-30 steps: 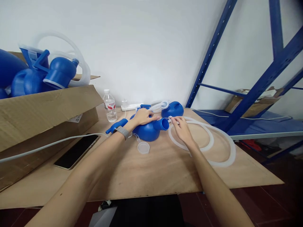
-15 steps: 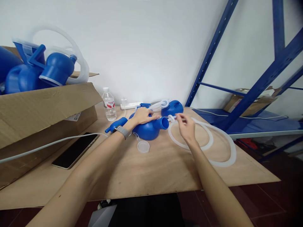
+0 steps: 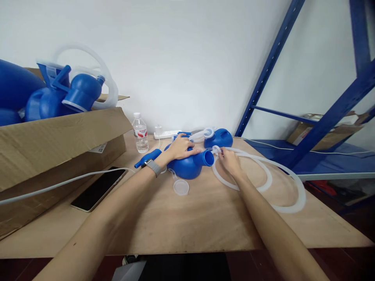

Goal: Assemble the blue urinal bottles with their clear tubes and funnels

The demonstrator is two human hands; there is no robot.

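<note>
My left hand (image 3: 180,149) lies over a blue plastic bottle (image 3: 187,168) and grips it from above, thumb along its top. The bottle rests on its side, its uncapped round mouth facing right. A clear round cap (image 3: 181,187) hangs by a strap in front of it. Just right of the mouth, my right hand (image 3: 229,159) is closed in a pinch on a translucent hose (image 3: 300,197) near a white ring-shaped fitting (image 3: 216,150). The hose loops over the table to the right. My fingers partly hide where it is pinched.
Behind stand another blue bottle (image 3: 222,138) and a power strip (image 3: 167,134). To the left are a blue funnel-like part (image 3: 151,155), a water bottle (image 3: 141,134), a phone (image 3: 98,190) and a cardboard box (image 3: 67,127) of blue bottles. A blue metal rack (image 3: 272,62) stands right.
The camera view has shifted slightly, so everything sits a little lower and further right. My right fingers have moved closer to the ring fitting on the hose. My left hand still grips the bottle.
</note>
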